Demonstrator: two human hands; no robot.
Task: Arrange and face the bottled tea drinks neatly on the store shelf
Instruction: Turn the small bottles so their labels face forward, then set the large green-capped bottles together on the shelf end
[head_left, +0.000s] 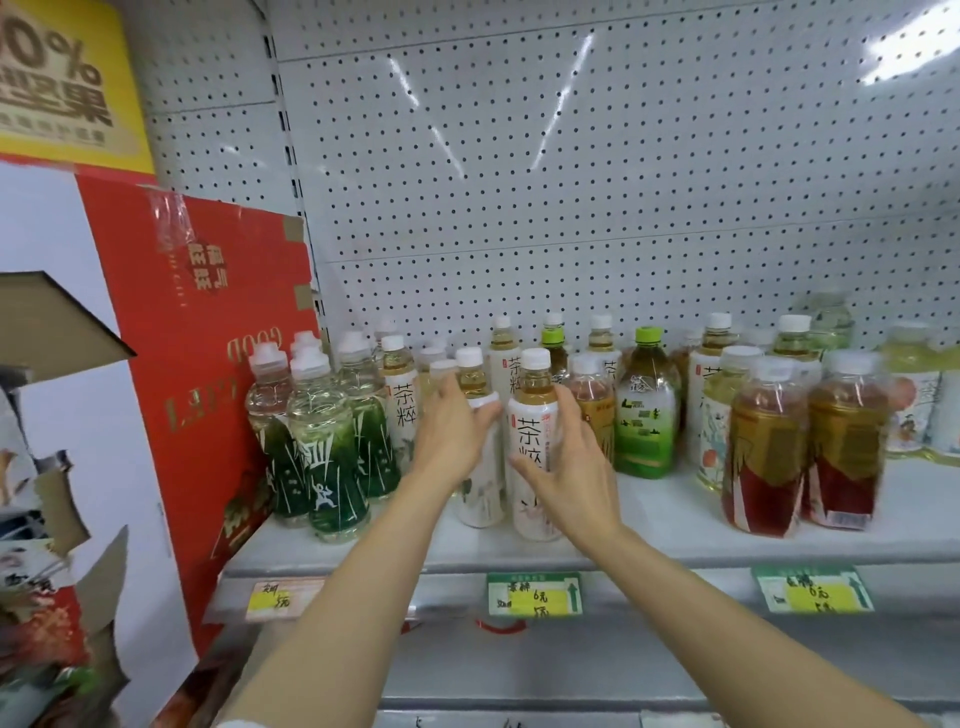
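I see a white pegboard back wall (597, 182) filling the upper frame, streaked with light glare (561, 98). At left stand a red carton (208, 364) and a yellow sign (67, 78); price tags (532, 593) line the grey shelf edge (675, 561) below.

Left hand (451, 435): I grip a white-label bottle (480, 499).
Right hand (571, 467): I grip the neighbouring tea bottle (532, 421).
Shelf (649, 525): both bottles upright, touching.

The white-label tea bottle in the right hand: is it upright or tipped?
Upright. The white-label tea bottle stands on the shelf, cap on top, right hand around it.
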